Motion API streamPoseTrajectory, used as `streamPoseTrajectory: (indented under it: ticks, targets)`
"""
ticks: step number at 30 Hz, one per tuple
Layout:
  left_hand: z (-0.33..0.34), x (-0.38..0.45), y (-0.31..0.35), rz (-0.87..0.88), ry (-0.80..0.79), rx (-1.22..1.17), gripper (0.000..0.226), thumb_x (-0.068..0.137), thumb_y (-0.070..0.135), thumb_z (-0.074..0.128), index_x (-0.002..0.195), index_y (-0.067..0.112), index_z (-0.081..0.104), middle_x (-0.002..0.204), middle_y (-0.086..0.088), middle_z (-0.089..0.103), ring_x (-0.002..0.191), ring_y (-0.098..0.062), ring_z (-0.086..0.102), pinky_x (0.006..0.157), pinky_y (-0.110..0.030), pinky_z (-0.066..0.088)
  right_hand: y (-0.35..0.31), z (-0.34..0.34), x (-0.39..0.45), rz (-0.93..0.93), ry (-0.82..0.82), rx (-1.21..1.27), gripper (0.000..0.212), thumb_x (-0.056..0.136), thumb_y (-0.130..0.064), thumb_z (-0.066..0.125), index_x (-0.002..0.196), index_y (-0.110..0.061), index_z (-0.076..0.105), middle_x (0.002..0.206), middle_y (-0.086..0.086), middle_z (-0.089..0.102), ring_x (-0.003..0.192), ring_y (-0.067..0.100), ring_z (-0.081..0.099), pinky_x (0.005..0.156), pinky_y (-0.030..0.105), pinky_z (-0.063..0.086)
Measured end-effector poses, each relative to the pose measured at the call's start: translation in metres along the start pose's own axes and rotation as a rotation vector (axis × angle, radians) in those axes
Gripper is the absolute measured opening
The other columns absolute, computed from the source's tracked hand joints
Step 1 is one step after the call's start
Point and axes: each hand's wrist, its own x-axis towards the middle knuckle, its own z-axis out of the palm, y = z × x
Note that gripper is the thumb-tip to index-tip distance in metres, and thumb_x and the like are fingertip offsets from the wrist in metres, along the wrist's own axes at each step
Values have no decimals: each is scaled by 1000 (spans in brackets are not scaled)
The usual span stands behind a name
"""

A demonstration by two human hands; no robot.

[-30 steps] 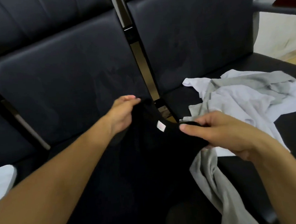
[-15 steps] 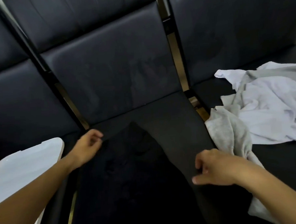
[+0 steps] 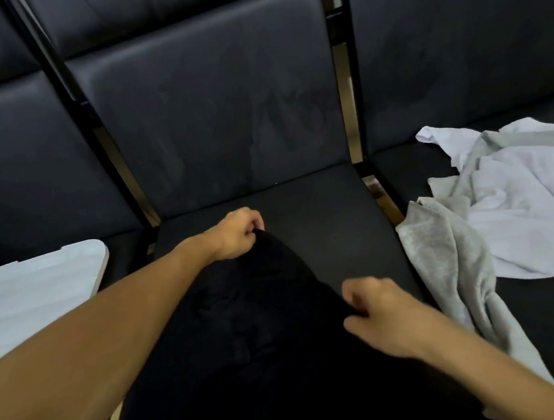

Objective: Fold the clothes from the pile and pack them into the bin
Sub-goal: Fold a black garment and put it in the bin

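A black garment (image 3: 263, 334) lies spread on the middle black seat, running from its centre down to the bottom of the view. My left hand (image 3: 235, 233) pinches the garment's far top edge. My right hand (image 3: 382, 317) grips its right edge, fingers curled and blurred. The pile of clothes, a grey garment (image 3: 447, 264) tangled with a white one (image 3: 525, 207), lies on the seat to the right. A white bin (image 3: 43, 285) shows at the left edge, only its rim and lid-like top visible.
Black padded seat backs (image 3: 217, 109) rise behind the seats. Dark metal frame bars (image 3: 347, 108) separate the seats. Bare seat cushion (image 3: 328, 219) shows between the black garment and the pile.
The black garment came down from mid-air onto the middle seat. Both hands moved with it, leftward away from the pile, and the left hand has shifted toward the seat's centre. The bin came into view.
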Motion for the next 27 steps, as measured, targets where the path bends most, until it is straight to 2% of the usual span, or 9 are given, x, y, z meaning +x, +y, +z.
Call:
streamPoseTrajectory:
  ticks: [4, 7, 10, 14, 16, 19, 22, 25, 27]
  targets:
    - [-43, -36, -22, -66, 283, -216, 29, 91, -1, 50, 83, 27, 49, 87, -5, 62, 79, -18, 58, 71, -36, 48, 3, -33, 17, -68, 247, 226, 25, 86, -9, 60, 72, -20, 43, 61, -4, 48, 59, 15, 50, 57, 31, 43]
    - [-89, -86, -16, -78, 484, -509, 25, 94, -6, 54, 80, 15, 53, 73, 4, 64, 63, -3, 60, 60, -19, 49, -12, -62, 11, -159, 535, 323, 24, 89, -6, 57, 78, -22, 42, 60, -1, 48, 52, 12, 43, 54, 28, 38]
    - [-137, -151, -5, -63, 601, -621, 18, 94, -5, 55, 85, 10, 59, 77, -1, 65, 60, -1, 61, 55, -14, 49, -37, -91, -15, -280, 648, 382, 21, 89, -13, 62, 81, -29, 52, 73, -6, 63, 65, 17, 59, 63, 32, 47]
    - [-183, -241, 2, -2, 709, -566, 25, 92, -10, 54, 86, 11, 67, 77, 6, 70, 71, -2, 65, 67, -14, 52, -83, -134, -70, -467, 427, 353, 18, 88, -6, 69, 87, -23, 74, 88, -18, 74, 86, -4, 68, 77, 6, 47]
    - [-201, -281, 5, 37, 803, -363, 27, 91, -8, 55, 88, 16, 67, 83, 9, 70, 77, 3, 64, 74, -10, 49, -107, -161, -96, -540, 391, 202, 19, 89, -1, 67, 90, -18, 76, 88, -15, 76, 88, -4, 69, 78, 6, 47]
    - [-227, -337, 8, 89, 937, -93, 32, 92, -3, 58, 85, 27, 63, 82, 8, 68, 82, -5, 64, 78, -22, 48, -145, -206, -132, -636, 579, -121, 20, 87, 1, 67, 87, -16, 76, 77, -15, 73, 82, -10, 65, 74, 5, 44]
    - [-252, -384, 20, 92, 990, 29, 26, 92, 2, 63, 77, 24, 64, 72, -2, 67, 67, -7, 60, 66, -23, 46, -175, -244, -167, -677, 698, -309, 23, 86, -2, 68, 79, -23, 72, 78, -2, 73, 79, 11, 68, 72, 21, 45]
    - [-273, -426, 39, 110, 986, -32, 19, 87, 12, 70, 69, 16, 67, 64, -14, 66, 57, -2, 53, 55, -14, 41, -196, -270, -209, -678, 610, -320, 16, 89, -6, 67, 82, -18, 76, 78, 2, 75, 78, 18, 71, 74, 29, 53]
    - [-282, -450, 50, 150, 879, -218, 20, 72, 42, 76, 78, 23, 73, 65, -7, 70, 58, 0, 57, 56, -12, 45, -201, -285, -232, -675, 419, -109, 15, 90, -13, 68, 82, -21, 78, 77, 3, 76, 69, 11, 69, 66, 21, 55]
